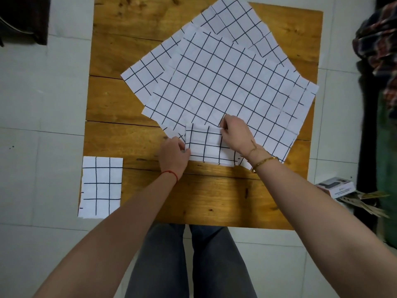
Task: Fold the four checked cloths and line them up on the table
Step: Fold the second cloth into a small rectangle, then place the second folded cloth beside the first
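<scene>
A folded white cloth with dark checks [101, 187] lies at the near left corner of the wooden table [214, 196]. In the middle, a partly folded checked cloth [206, 145] lies between my hands. My left hand [174, 155] grips its left edge with curled fingers. My right hand [235, 134] pinches its upper right corner. Beyond it a large unfolded checked cloth [232, 87] lies spread flat and tilted. Under that one lies another unfolded checked cloth [234, 24], reaching the table's far edge.
The table stands on a pale tiled floor [43, 93]. A small box with papers [337, 188] lies on the floor at the right. Dark patterned fabric [378, 44] hangs at the right edge. My legs [193, 265] are below the table's near edge.
</scene>
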The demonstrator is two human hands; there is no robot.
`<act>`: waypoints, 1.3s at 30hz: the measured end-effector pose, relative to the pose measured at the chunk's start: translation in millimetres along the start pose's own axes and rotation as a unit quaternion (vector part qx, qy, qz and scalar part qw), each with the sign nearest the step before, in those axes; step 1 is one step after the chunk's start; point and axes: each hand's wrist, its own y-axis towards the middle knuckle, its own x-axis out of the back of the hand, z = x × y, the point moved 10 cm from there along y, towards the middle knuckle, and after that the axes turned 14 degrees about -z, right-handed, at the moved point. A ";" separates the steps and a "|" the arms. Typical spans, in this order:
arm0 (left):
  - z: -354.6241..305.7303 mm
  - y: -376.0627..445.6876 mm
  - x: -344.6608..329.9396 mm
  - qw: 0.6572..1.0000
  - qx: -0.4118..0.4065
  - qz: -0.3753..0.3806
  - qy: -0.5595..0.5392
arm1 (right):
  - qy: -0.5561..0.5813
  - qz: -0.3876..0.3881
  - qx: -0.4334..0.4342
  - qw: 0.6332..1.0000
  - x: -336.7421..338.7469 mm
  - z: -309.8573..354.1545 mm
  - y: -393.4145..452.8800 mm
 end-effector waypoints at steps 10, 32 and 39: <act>50.9 1.6 36.4 0.907 0.237 0.054 -0.344 | 0.198 0.096 -0.134 0.966 -4.8 7.0 -31.2; 103.3 52.6 106.0 0.985 -0.058 0.141 -0.083 | 0.217 0.129 -0.253 0.934 -137.5 126.3 -156.5; 111.3 45.2 94.4 0.978 -0.133 0.155 -0.031 | 0.172 0.120 -0.250 0.945 -151.5 133.7 -175.6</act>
